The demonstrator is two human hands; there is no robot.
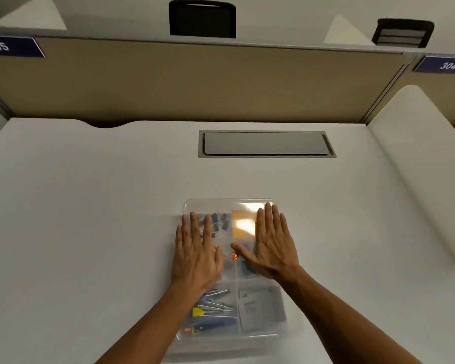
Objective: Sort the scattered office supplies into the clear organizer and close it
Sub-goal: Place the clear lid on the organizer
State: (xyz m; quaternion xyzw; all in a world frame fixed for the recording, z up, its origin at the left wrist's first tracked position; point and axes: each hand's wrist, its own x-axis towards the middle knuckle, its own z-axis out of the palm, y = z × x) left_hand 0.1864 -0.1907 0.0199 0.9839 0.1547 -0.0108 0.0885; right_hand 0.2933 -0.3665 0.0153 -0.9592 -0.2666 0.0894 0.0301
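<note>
The clear organizer (pixel 230 203) lies on the white desk in front of me with its transparent lid down. My left hand (pixel 197 254) presses flat on the lid's left half, fingers straight. On the right half my right hand (pixel 272 248) presses flat the same way. Through the lid I see black binder clips (pixel 220 220) in the far left compartment, an orange pad (pixel 243 224) in the far right one, pens and markers (pixel 213 311) near left, and grey cards (pixel 260 308) near right. A small orange item (pixel 233 256) shows between my thumbs.
A grey cable hatch (pixel 265 143) is set into the desk (pixel 90 206) behind the organizer. A tan partition (pixel 195 80) with labels 305 and 304 closes the back. A white divider (pixel 418 166) rises on the right.
</note>
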